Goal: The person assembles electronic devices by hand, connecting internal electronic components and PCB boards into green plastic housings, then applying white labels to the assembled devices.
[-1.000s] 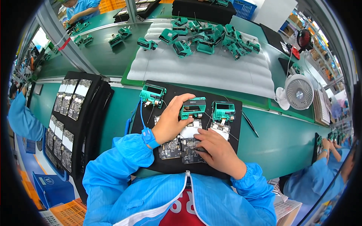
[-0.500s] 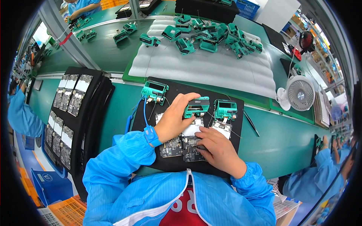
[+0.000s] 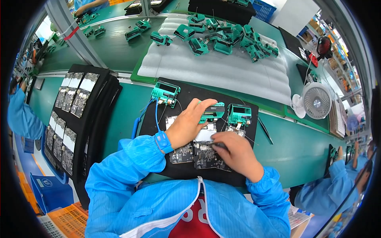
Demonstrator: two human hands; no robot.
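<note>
My left hand (image 3: 185, 126), with a blue wrist strap (image 3: 163, 142), grips a green plastic housing (image 3: 214, 112) with a dark window. Thumb and fingers are closed on its left side. Just below it lies a circuit board (image 3: 205, 158) with a white patch. Over that board my right hand (image 3: 241, 155) pinches a dark slim tool (image 3: 220, 146), whose tip I cannot make out. Another board (image 3: 181, 154) lies to the left, and a third is partly under my right hand. Two more green housings, one left (image 3: 166, 93) and one right (image 3: 239, 115), sit on the black foam pad (image 3: 158, 168).
A dark pen-like tool (image 3: 265, 130) lies right of the pad. Stacked black trays (image 3: 104, 89) with several boards stand left. Beyond, white foam sheeting (image 3: 170, 67) bears several green housings. A white fan (image 3: 316, 100) stands right. A coiled blue cord (image 3: 135, 127) runs beside the pad.
My right hand has shifted slightly up the board, its fingers now more curled around the dark tool. My left hand keeps its hold on the green housing.
</note>
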